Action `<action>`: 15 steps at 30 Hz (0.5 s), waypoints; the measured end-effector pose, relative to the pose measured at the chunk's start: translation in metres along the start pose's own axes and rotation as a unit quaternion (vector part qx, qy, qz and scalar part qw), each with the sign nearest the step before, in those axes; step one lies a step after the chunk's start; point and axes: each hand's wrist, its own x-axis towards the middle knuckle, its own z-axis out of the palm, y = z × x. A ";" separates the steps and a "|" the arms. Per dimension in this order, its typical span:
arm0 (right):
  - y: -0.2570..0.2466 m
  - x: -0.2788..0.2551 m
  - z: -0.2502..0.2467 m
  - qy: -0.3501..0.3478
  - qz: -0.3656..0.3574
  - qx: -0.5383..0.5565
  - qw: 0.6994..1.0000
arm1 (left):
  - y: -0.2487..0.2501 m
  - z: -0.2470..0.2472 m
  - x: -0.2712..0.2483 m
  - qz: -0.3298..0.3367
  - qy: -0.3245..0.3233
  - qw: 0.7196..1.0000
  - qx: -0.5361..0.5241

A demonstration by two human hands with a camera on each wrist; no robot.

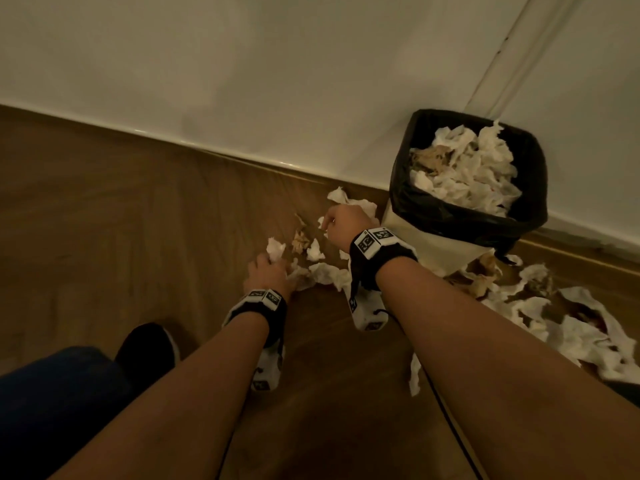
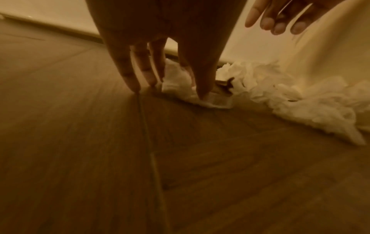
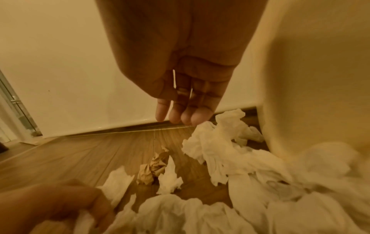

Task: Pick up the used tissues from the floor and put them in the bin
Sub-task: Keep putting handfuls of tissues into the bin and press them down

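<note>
The tissues [image 1: 322,271] lie on the floor just left of the bin [image 1: 467,216], right under us: our left hand [image 1: 268,275] pinches one, our right hand [image 1: 343,223], nearer the bin, hangs loose.

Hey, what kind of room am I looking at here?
Probably a room in a home, though which one is unclear: brown wood-plank floor, plain white wall with baseboard, and a small cream bin with black liner stuffed with tissues.
</note>
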 end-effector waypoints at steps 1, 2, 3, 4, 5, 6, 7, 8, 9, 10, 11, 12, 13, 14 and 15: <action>-0.001 0.001 0.002 -0.004 0.000 0.002 1.000 | -0.004 0.000 0.001 0.011 0.006 1.000 0.008; -0.001 0.003 0.005 -0.007 0.001 0.009 1.000 | -0.009 -0.001 0.002 0.023 0.007 1.000 0.009; -0.002 0.005 0.009 -0.011 0.001 0.015 1.000 | -0.012 -0.003 0.004 0.029 0.002 1.000 0.002; -0.003 0.007 0.013 -0.014 0.004 0.014 1.000 | -0.015 -0.006 0.004 0.026 -0.002 1.000 -0.013; -0.004 0.009 0.017 -0.018 0.008 0.007 1.000 | -0.017 -0.008 0.004 0.018 0.001 0.999 -0.033; -0.005 0.011 0.021 -0.023 0.011 -0.004 1.000 | -0.019 -0.010 0.005 0.011 0.011 0.998 -0.056; -0.005 0.014 0.025 -0.031 0.013 -0.016 0.999 | -0.021 -0.011 0.005 0.006 0.028 0.996 -0.081; -0.005 0.016 0.029 -0.037 0.013 -0.025 0.999 | -0.022 -0.012 0.006 0.003 0.044 0.993 -0.110; -0.005 0.018 0.033 -0.039 0.010 -0.034 0.999 | -0.024 -0.012 0.005 0.001 0.058 0.989 -0.137; -0.005 0.021 0.036 -0.039 0.005 -0.042 0.998 | -0.025 -0.012 0.005 -0.001 0.067 0.986 -0.156; -0.005 0.022 0.040 -0.039 -0.005 -0.052 0.998 | -0.026 -0.013 0.005 -0.005 0.073 0.984 -0.163; -0.006 0.025 0.044 -0.041 -0.018 -0.066 0.997 | -0.027 -0.014 0.006 -0.010 0.072 0.984 -0.164; -0.007 0.027 0.047 -0.047 -0.037 -0.079 0.995 | -0.028 -0.015 0.008 -0.010 0.065 0.984 -0.164; -0.008 0.029 0.050 -0.064 -0.060 -0.093 0.992 | -0.029 -0.016 0.011 -0.005 0.056 0.985 -0.161; -0.009 0.032 0.053 -0.087 -0.084 -0.108 0.987 | -0.030 -0.018 0.014 0.003 0.050 0.987 -0.155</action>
